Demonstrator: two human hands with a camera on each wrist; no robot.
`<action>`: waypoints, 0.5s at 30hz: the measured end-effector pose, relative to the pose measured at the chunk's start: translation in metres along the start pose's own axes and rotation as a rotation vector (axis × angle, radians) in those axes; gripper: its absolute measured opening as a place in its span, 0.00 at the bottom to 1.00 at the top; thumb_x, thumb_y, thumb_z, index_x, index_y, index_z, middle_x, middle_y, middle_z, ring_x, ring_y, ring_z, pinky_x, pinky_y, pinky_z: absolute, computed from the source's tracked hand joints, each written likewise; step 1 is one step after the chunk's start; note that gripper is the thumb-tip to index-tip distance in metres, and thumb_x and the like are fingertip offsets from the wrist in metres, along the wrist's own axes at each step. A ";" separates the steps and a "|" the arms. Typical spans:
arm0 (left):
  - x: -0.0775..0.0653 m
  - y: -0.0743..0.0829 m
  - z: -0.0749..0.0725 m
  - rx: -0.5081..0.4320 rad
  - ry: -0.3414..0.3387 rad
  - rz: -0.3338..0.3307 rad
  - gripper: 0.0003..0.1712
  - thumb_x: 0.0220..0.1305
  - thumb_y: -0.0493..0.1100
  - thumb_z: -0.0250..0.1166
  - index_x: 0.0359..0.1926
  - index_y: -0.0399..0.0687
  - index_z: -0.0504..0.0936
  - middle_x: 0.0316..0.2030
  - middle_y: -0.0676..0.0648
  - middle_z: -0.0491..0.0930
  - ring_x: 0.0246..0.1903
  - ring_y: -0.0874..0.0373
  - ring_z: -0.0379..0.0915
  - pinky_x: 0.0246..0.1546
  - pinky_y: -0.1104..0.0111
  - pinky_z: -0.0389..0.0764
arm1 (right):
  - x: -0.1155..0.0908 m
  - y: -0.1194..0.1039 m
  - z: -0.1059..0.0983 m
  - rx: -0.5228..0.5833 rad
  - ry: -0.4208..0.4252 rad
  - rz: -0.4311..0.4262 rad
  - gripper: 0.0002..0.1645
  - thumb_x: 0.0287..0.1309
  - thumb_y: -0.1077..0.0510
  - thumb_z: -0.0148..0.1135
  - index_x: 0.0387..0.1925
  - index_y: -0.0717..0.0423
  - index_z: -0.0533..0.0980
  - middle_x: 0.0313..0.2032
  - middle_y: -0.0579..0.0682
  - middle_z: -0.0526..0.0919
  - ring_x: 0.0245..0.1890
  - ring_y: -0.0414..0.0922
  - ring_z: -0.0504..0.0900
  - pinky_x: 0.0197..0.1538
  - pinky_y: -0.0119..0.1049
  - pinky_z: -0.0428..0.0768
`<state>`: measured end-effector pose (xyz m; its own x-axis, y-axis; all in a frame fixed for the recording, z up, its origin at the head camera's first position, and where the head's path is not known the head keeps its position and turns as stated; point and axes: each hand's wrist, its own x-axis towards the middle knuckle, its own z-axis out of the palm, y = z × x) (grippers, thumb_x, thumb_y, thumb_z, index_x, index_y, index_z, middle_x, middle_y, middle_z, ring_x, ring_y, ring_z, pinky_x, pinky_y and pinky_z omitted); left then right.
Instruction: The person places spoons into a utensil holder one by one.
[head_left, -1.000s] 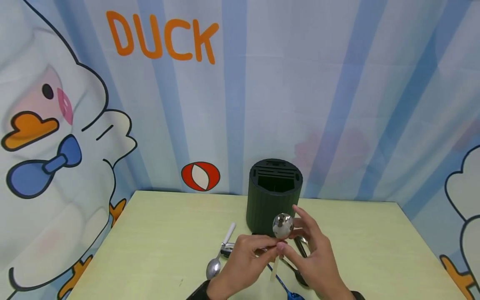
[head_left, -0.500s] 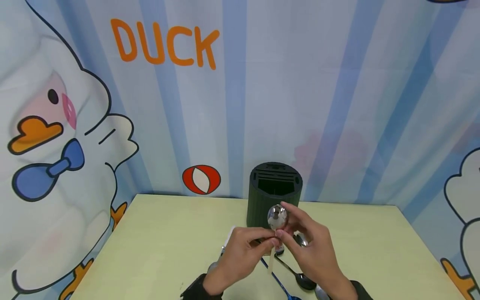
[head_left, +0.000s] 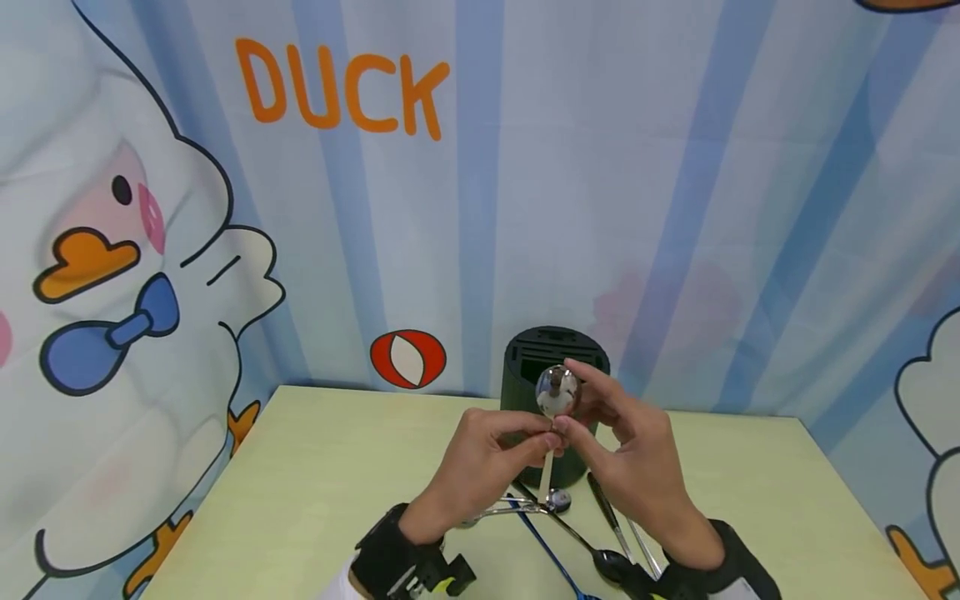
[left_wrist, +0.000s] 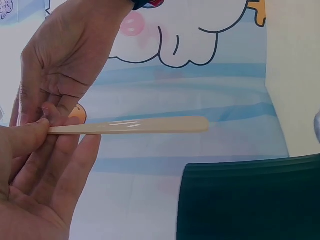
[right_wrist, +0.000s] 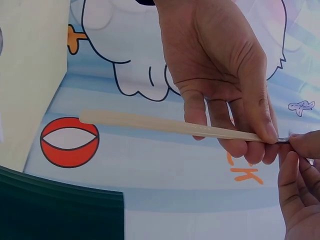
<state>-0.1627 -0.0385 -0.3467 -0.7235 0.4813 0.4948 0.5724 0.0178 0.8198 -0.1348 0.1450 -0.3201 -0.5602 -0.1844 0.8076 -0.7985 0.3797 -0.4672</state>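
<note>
Holds a spoon (head_left: 558, 391) upright above the tabletop (head_left: 360, 500), bowl up and handle down, in front of the dark green holder (head_left: 520, 387). Brings both hands together at the narrow neck, pinching it with the left hand (head_left: 487, 458) from 8 o'clock and the right hand (head_left: 637, 450) from 4 o'clock. Has a right fingertip beside the bowl at 1 o'clock; cannot tell whether touching. Shines mirror-bright in the silver, rounded bowl, marked with dark and pale reflections. Drops toward 6 o'clock below the fingers in a cream handle (left_wrist: 165, 124), slim near the neck and broadening gently to a blunt, rounded end. In the left wrist view, points that end to 3 o'clock, showing white glints along a smooth, glossy face. In the right wrist view, points it to 9 o'clock, plain cream along its length. Has a blue spoon (head_left: 546, 542) lying lower down at 6 o'clock on the tabletop and a black spoon (head_left: 611, 565) at 5 o'clock, both well apart from the raised bowl.
</note>
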 end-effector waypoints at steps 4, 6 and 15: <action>0.009 0.009 -0.003 0.043 0.018 0.059 0.11 0.66 0.37 0.64 0.46 0.38 0.87 0.40 0.40 0.88 0.36 0.54 0.86 0.35 0.69 0.87 | 0.011 -0.003 -0.005 0.022 -0.003 -0.041 0.43 0.46 0.80 0.67 0.66 0.61 0.69 0.31 0.52 0.82 0.31 0.37 0.82 0.38 0.22 0.81; 0.013 0.012 -0.004 0.057 0.020 0.090 0.11 0.66 0.36 0.64 0.46 0.38 0.86 0.41 0.40 0.87 0.36 0.54 0.86 0.34 0.70 0.87 | 0.016 -0.004 -0.008 0.026 -0.007 -0.052 0.43 0.46 0.80 0.66 0.67 0.62 0.69 0.32 0.53 0.82 0.32 0.37 0.82 0.39 0.23 0.82; 0.033 0.021 -0.010 0.063 0.003 0.146 0.13 0.66 0.32 0.63 0.49 0.34 0.85 0.43 0.37 0.86 0.39 0.47 0.86 0.37 0.70 0.87 | 0.038 -0.006 -0.017 -0.002 -0.021 -0.090 0.40 0.48 0.80 0.66 0.65 0.61 0.70 0.33 0.53 0.82 0.33 0.37 0.81 0.40 0.23 0.81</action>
<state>-0.1786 -0.0312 -0.3103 -0.6317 0.4802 0.6086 0.6950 0.0030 0.7190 -0.1476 0.1515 -0.2808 -0.4906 -0.2371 0.8385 -0.8454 0.3628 -0.3921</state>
